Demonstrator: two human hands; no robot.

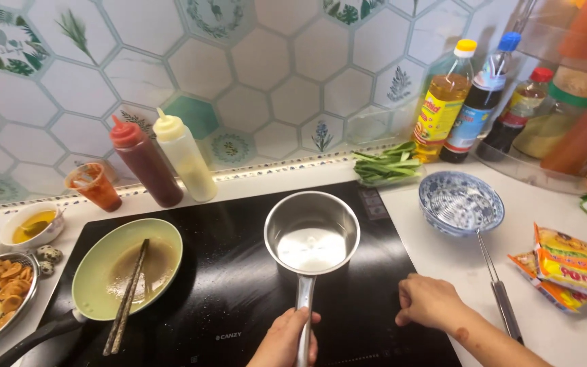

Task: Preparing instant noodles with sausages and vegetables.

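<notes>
A small steel saucepan with a little water in it stands on the black cooktop. My left hand grips its long handle near the front edge. My right hand rests on the right side of the cooktop, fingers curled, holding nothing. A green frying pan with brown oil and a pair of chopsticks across it sits on the cooktop's left side.
A blue patterned bowl with a wire strainer, yellow noodle packets, cut greens, oil and sauce bottles, red and yellow squeeze bottles, a small sauce dish and a plate of fried food surround it.
</notes>
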